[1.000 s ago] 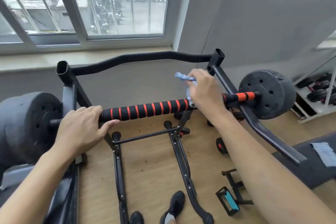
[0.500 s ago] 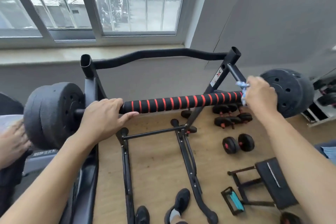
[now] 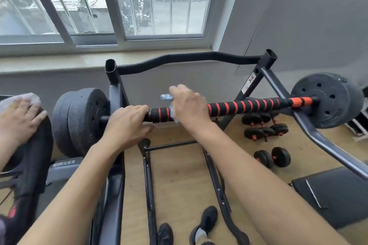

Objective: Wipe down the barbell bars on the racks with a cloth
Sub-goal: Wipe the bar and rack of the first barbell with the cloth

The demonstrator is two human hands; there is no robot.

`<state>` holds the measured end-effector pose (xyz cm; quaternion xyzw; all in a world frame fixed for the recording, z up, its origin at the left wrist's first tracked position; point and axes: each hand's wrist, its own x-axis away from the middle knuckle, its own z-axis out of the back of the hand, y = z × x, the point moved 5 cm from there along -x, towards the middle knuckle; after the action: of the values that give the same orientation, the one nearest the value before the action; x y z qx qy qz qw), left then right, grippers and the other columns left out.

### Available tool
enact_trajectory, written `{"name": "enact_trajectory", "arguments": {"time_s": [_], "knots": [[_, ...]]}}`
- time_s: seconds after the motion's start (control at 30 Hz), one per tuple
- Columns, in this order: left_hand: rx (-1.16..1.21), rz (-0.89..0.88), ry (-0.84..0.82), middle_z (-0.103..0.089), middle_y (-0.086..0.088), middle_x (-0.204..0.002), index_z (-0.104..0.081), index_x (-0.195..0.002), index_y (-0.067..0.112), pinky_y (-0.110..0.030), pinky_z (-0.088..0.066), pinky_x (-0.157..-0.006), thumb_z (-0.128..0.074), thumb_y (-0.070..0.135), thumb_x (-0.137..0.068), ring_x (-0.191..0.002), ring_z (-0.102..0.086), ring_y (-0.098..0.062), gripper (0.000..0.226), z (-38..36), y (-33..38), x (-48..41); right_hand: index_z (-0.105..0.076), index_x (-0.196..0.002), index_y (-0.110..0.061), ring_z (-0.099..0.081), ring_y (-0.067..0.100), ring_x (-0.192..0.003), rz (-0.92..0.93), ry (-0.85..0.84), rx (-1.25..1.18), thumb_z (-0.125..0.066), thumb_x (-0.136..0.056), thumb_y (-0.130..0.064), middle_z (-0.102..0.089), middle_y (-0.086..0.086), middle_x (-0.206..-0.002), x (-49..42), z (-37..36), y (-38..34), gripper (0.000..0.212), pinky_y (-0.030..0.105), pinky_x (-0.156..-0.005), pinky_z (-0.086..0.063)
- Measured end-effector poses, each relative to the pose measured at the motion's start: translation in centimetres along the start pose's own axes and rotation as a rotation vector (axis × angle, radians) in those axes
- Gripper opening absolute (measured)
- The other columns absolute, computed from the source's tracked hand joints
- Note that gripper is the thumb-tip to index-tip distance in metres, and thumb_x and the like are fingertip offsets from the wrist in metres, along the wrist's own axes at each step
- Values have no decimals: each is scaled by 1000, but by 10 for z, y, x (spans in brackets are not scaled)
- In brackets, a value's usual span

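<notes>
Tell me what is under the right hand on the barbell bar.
A pale blue cloth shows under the right hand, bunched against the striped barbell bar. Most of the cloth and the stretch of bar beneath the palm are covered.

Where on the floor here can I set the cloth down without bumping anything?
Bare wooden floor lies between the rack's two base rails, from the crossbar down to the shoes. Right of the rack is crowded: dumbbells and a bench pad.

A small home gym: loaded barbell on a rack, dumbbells on wood floor.
</notes>
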<state>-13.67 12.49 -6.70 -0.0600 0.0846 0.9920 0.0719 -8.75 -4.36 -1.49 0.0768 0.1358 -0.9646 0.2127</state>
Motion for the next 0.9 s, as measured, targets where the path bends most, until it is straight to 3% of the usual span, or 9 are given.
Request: {"name": "enact_trajectory", "arguments": {"time_s": [0.13, 0.2, 0.3, 0.43, 0.57, 0.7, 0.8, 0.87, 0.9], "knots": [[-14, -36, 24, -58, 9, -79, -43, -83, 27, -37, -33, -64, -56, 72, -88, -78, -58, -21, 47, -1, 0, 3, -47, -79, -17, -61, 41, -77, -289, -10, 119, -59, -81, -10, -54, 7, -87, 16, 43, 156, 14, 45, -64, -51], [-32, -45, 27, -55, 11, -76, -43, -81, 29, -36, -34, -64, -38, 89, -87, -74, -54, -18, 61, -4, 0, 3, -47, -79, -16, -62, 40, -77, -397, -9, 228, -62, -78, -4, -53, 8, -85, 30, 67, 228, 19, 45, -65, -51], [-39, -45, 46, -53, 11, -74, -40, -82, 29, -36, -33, -64, -25, 93, -85, -74, -55, -19, 66, -5, -3, 2, -47, -86, -12, -59, 41, -81, -516, -15, 328, -63, -84, -2, -54, 14, -92, 42, 91, 289, 19, 44, -66, -46], [-17, -18, 99, -61, 10, -81, -49, -100, 28, -36, -35, -64, -33, 84, -93, -79, -62, -22, 58, -3, 0, 3, -51, -97, -18, -57, 41, -81, -409, 177, 187, -53, -101, -25, -58, 10, -99, 40, 97, 288, 9, 48, -67, -49], [-24, -58, 129, -71, 8, -100, -59, -130, 32, -34, -36, -64, -30, 74, -96, -88, -69, -26, 61, -4, 0, 0, -56, -104, -14, -59, 38, -80, -262, 198, 139, -54, -102, -22, -54, 5, -107, 56, 72, 254, 9, 43, -62, -49], [-35, -42, 124, -76, 9, -107, -61, -127, 34, -33, -36, -61, -30, 73, -95, -93, -72, -27, 59, 0, 2, -3, -45, -97, -15, -57, 39, -72, -242, 138, 73, -52, -100, -16, -44, 3, -107, 95, 54, 250, 7, 43, -54, -44], [11, 23, 15, -74, 14, -104, -57, -121, 42, -35, -42, -63, -23, 83, -89, -92, -70, -24, 62, 3, -1, -10, -41, -91, -27, -57, 34, -76, -249, 75, -37, -46, -96, -18, -44, -4, -100, 129, 45, 248, 12, 50, -62, -49], [138, 59, -144, -67, 18, -107, -54, -119, 47, -39, -49, -74, -24, 90, -83, -95, -65, -16, 64, 4, -3, -17, -51, -99, -26, -56, 20, -86, -295, 215, -171, -49, -98, -12, -50, -7, -104, 128, 62, 253, 13, 40, -74, -50], [231, 63, -194, -63, 18, -111, -54, -123, 49, -40, -51, -82, -29, 91, -82, -99, -63, -14, 63, 8, 1, -20, -54, -104, -24, -55, 13, -87, -316, 304, -214, -51, -99, -10, -52, -7, -106, 118, 74, 255, 16, 27, -75, -48]]}}
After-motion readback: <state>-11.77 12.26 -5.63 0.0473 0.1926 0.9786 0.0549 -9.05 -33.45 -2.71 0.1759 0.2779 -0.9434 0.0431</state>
